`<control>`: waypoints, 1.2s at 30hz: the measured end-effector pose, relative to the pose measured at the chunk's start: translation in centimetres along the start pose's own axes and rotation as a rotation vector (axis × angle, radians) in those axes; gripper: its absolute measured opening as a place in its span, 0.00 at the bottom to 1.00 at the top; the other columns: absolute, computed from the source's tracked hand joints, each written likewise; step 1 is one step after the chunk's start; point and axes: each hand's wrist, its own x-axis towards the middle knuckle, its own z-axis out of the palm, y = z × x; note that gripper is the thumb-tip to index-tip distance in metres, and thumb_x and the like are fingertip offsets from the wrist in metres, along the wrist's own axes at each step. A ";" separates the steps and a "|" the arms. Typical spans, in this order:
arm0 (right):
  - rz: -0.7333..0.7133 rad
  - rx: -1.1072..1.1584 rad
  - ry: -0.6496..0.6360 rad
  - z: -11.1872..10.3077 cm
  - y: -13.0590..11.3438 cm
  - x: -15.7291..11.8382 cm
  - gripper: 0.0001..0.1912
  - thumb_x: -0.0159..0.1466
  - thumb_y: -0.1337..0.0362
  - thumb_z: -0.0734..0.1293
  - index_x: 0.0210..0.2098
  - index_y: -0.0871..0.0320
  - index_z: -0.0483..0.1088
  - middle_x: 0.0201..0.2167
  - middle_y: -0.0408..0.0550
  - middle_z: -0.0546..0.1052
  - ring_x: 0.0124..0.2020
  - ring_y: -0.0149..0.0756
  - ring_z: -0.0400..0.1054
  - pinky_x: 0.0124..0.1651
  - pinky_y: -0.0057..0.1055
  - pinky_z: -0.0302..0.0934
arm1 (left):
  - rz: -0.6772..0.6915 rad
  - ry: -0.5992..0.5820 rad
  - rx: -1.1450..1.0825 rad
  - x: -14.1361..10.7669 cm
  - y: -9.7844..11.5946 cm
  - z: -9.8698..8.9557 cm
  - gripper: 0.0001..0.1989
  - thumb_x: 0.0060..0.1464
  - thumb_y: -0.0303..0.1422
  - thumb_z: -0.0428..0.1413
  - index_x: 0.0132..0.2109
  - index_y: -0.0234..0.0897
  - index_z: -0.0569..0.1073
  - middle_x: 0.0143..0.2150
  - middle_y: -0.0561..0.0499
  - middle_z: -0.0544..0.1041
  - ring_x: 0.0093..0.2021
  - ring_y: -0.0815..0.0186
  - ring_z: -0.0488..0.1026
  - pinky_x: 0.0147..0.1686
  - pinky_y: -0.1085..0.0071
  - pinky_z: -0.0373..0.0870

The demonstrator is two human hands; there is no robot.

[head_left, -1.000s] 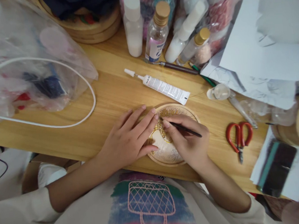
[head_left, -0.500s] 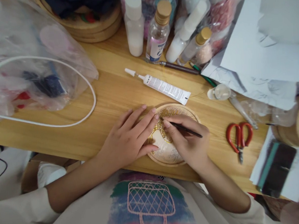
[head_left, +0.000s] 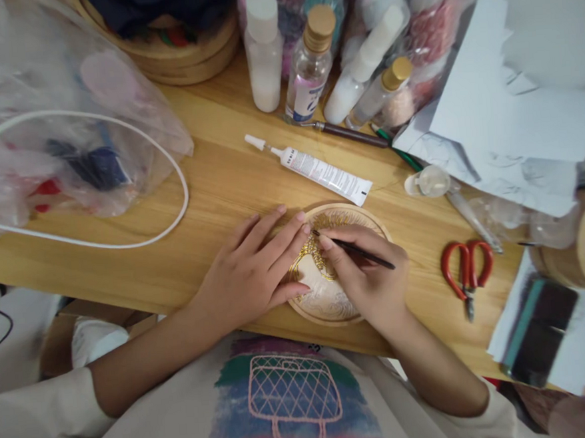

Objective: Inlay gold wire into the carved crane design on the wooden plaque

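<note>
A round wooden plaque (head_left: 328,303) lies near the table's front edge, with gold wire (head_left: 315,249) laid in curves over a drawn pattern. My left hand (head_left: 256,268) rests flat with fingers spread, its fingertips on the plaque's left part. Between the fingers of my right hand (head_left: 371,267) is a thin dark pen-like tool (head_left: 365,252), which I cannot name more exactly. Its tip touches the gold wire close to my left index finger. Just behind the plaque lies a white glue tube (head_left: 324,173) with a pointed nozzle.
Red-handled pliers (head_left: 467,277) lie at the right, near a dark phone-like object (head_left: 544,335) on paper. Several bottles (head_left: 307,71) stand at the back. A plastic bag (head_left: 65,115) and a white cable (head_left: 186,193) take up the left. Papers (head_left: 516,123) cover the back right.
Hardly anything differs. Both hands, the tool and the plaque keep their places; the view has shifted very slightly.
</note>
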 end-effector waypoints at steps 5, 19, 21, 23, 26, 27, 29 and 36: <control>0.010 -0.011 0.001 0.0 -0.1 0.1 0.06 0.61 0.70 0.69 0.36 0.55 0.77 0.33 0.44 0.82 0.33 0.32 0.76 0.38 0.30 0.72 | -0.003 -0.005 -0.031 -0.1 0.0 0.1 0.32 0.64 0.48 0.47 0.65 0.28 0.64 0.65 0.39 0.67 0.65 0.47 0.62 0.61 0.53 0.62; 0.016 -0.016 -0.003 0.0 0.1 -0.1 0.05 0.62 0.69 0.69 0.36 0.55 0.77 0.33 0.44 0.82 0.33 0.32 0.76 0.37 0.29 0.72 | -0.017 0.009 -0.042 -0.1 0.0 0.2 0.31 0.64 0.47 0.48 0.65 0.30 0.63 0.65 0.39 0.67 0.65 0.49 0.62 0.62 0.54 0.60; 0.006 -0.022 -0.009 0.0 0.1 0.0 0.05 0.62 0.69 0.69 0.36 0.55 0.77 0.33 0.44 0.82 0.34 0.32 0.76 0.38 0.29 0.72 | -0.016 0.009 -0.053 -0.1 0.0 0.2 0.31 0.64 0.47 0.48 0.66 0.30 0.62 0.65 0.39 0.67 0.65 0.49 0.62 0.62 0.53 0.60; -0.008 -0.028 -0.011 0.0 0.1 0.0 0.06 0.62 0.69 0.69 0.37 0.55 0.77 0.33 0.44 0.82 0.34 0.32 0.76 0.38 0.30 0.72 | -0.016 0.008 -0.056 -0.1 0.0 0.2 0.31 0.64 0.47 0.49 0.66 0.30 0.62 0.65 0.39 0.67 0.65 0.49 0.62 0.62 0.53 0.60; -0.036 -0.039 -0.004 0.0 0.2 -0.1 0.06 0.62 0.70 0.69 0.37 0.54 0.77 0.33 0.44 0.82 0.34 0.32 0.76 0.39 0.30 0.72 | -0.015 0.006 -0.041 -0.1 0.0 0.2 0.31 0.64 0.47 0.48 0.65 0.29 0.63 0.64 0.39 0.67 0.65 0.48 0.62 0.61 0.53 0.61; -0.049 -0.043 -0.005 0.1 0.2 -0.1 0.06 0.62 0.70 0.68 0.37 0.54 0.77 0.33 0.44 0.82 0.34 0.32 0.76 0.40 0.30 0.72 | -0.013 0.009 -0.033 -0.1 0.0 0.2 0.31 0.64 0.47 0.48 0.64 0.28 0.64 0.64 0.39 0.68 0.65 0.48 0.63 0.61 0.53 0.61; -0.071 -0.048 -0.010 0.1 0.2 -0.2 0.07 0.62 0.71 0.68 0.38 0.54 0.76 0.33 0.43 0.81 0.35 0.31 0.76 0.40 0.30 0.72 | -0.009 0.015 -0.019 -0.1 0.0 0.2 0.31 0.64 0.48 0.47 0.64 0.28 0.65 0.64 0.39 0.68 0.64 0.47 0.63 0.60 0.53 0.62; -0.065 -0.039 -0.005 0.1 0.3 -0.1 0.07 0.62 0.71 0.68 0.37 0.54 0.76 0.34 0.44 0.82 0.35 0.32 0.76 0.40 0.31 0.72 | -0.003 0.020 0.009 -0.1 0.0 0.2 0.31 0.65 0.47 0.46 0.64 0.27 0.65 0.65 0.40 0.67 0.64 0.48 0.63 0.61 0.53 0.62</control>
